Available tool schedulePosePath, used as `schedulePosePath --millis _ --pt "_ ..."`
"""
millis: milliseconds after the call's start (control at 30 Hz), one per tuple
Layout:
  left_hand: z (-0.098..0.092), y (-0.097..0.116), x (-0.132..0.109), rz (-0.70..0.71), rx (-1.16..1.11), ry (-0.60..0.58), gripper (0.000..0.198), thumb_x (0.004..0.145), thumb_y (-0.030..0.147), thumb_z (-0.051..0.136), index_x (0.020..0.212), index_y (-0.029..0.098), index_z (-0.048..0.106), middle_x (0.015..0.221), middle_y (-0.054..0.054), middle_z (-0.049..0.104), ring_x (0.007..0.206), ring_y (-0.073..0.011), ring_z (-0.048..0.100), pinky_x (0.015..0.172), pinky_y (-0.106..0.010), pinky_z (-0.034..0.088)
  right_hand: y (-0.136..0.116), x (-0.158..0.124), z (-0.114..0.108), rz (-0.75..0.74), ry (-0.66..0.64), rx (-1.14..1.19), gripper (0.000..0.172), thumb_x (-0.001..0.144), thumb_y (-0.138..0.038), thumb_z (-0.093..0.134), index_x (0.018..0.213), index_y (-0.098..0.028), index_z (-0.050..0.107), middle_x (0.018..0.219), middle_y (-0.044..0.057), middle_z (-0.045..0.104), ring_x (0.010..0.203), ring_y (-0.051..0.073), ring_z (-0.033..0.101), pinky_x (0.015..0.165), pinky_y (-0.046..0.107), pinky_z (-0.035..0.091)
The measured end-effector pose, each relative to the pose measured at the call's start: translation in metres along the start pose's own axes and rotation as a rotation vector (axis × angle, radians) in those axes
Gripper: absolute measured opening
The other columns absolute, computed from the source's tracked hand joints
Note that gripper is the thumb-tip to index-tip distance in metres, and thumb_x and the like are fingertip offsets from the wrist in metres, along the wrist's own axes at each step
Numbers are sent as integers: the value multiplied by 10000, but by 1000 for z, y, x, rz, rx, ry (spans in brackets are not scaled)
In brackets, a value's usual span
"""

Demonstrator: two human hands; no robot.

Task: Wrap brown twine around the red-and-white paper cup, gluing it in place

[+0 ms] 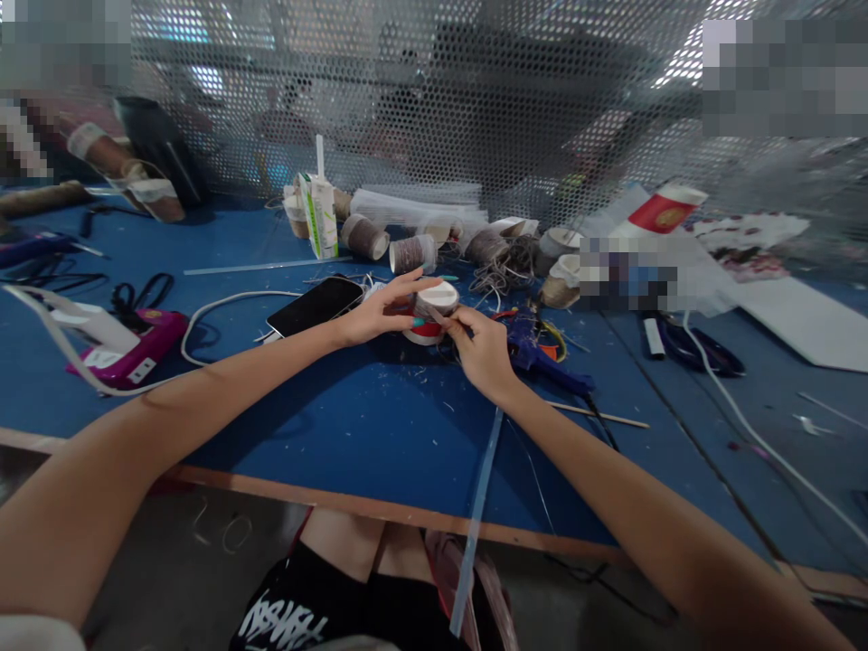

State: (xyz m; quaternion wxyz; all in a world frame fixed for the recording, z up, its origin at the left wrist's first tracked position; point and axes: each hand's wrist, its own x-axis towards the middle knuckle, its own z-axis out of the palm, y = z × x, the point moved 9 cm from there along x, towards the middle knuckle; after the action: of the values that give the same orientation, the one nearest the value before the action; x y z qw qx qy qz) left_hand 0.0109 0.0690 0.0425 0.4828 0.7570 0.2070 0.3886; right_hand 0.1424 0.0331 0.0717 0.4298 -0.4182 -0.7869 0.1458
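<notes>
A small paper cup [427, 333] with a red band stands in front of me on the blue table. Grey winding covers its upper part, below the white top. My left hand [380, 312] holds the cup from the left, its thumb against the side and its fingers curved over the back. At the cup's right side my right hand [483, 348] pinches what looks like the end of the grey cord; the fingertips partly hide it. Close to the right hand lies a blue glue gun [552, 366].
Behind are cord-wrapped cups [364, 237], tangled cord [505, 267] and a drink carton [320, 217]. A phone [316, 306] and a magenta power strip [139, 348] lie left. A glue stick [485, 488] overhangs the front edge. Another person's arm [101, 149] shows far left.
</notes>
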Motion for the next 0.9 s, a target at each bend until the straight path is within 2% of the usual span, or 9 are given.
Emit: schedulePosePath --millis 233,433,567,767,900 --pt "-2 0 0 11 -40 16 657 763 441 758 1380 329 558 1668 -49 235 1508 -384 292 1198 -505 356 3 -2 1 -4 10 -26 485 956 -576 455 659 -209 564 703 51 662 654 178 602 654 308 453" --pt "-3 0 0 5 -31 32 622 755 427 767 1339 293 601 1669 -79 216 1458 -403 385 1173 -528 388 6 0 0 21 -4 -33 512 948 -603 447 628 -215 538 718 60 671 684 190 618 667 314 461" --pt "-3 0 -1 4 -19 44 596 745 434 778 1302 280 631 1664 -98 207 1472 -407 356 1174 -543 379 5 2 0 7 -27 2 537 936 -642 430 626 -217 536 716 58 668 676 189 608 673 321 467" --pt "-4 -1 0 27 -13 56 559 736 437 786 1266 322 651 1649 -61 237 1498 -405 293 1142 -543 420 5 7 -3 -33 -86 -7 556 917 -678 427 609 -220 495 655 38 614 637 178 569 647 312 443" --pt "-4 1 -1 35 -28 67 552 729 438 795 1253 328 663 1632 -64 261 1473 -393 348 1133 -527 438 2 11 -3 -92 -163 -19 558 917 -683 417 623 -217 509 659 35 614 643 178 573 631 306 426"
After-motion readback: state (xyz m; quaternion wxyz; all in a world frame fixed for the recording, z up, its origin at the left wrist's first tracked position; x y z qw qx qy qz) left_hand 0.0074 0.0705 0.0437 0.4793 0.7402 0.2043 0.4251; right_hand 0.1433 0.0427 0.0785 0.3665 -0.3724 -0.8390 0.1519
